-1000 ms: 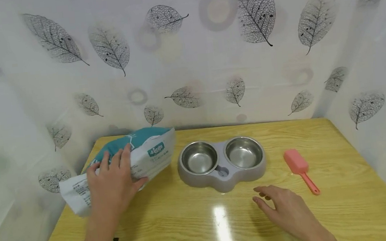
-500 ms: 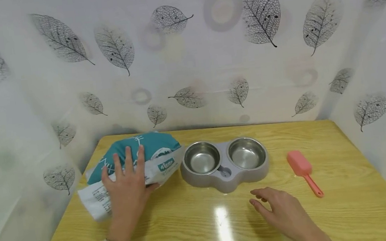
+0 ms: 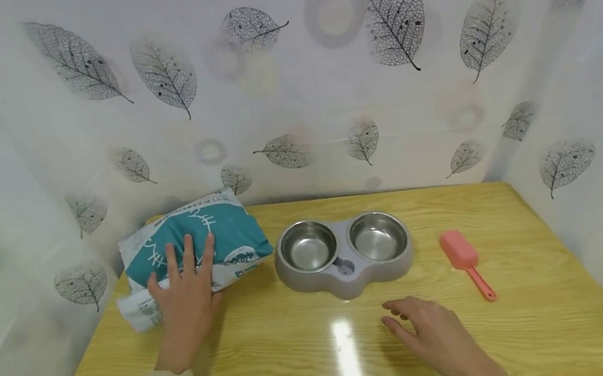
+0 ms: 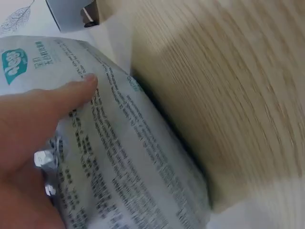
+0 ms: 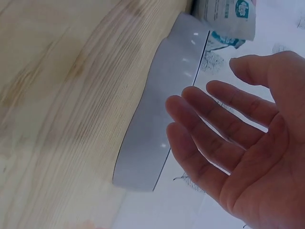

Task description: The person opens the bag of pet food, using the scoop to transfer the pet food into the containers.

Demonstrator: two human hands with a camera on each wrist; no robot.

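On the table's left side lies a teal and white printed pet food bag [image 3: 231, 226], its teal face turned up. My left hand [image 3: 185, 298] rests on it with spread, straight fingers. In the left wrist view, the thumb [image 4: 78, 94] presses along the white, text-covered side of the bag [image 4: 133, 162]. My right hand [image 3: 429, 334] hovers over the table in front of the double pet bowl [image 3: 346, 278], fingers relaxed and holding nothing. The right wrist view shows its palm [image 5: 257, 176] and loosely bent fingers beside the bowl's grey side [image 5: 157, 105].
Two steel dishes sit in the grey bowl base at the table's middle. A pink scoop [image 3: 459, 250] lies to the right, handle toward me. Leaf-printed white sheeting [image 3: 291, 91] stands behind and on both sides of the wooden table [image 3: 286, 361].
The bag has turned so more of its teal face shows and less of its white side. My left fingers have spread over it. The right hand has shifted slightly left.
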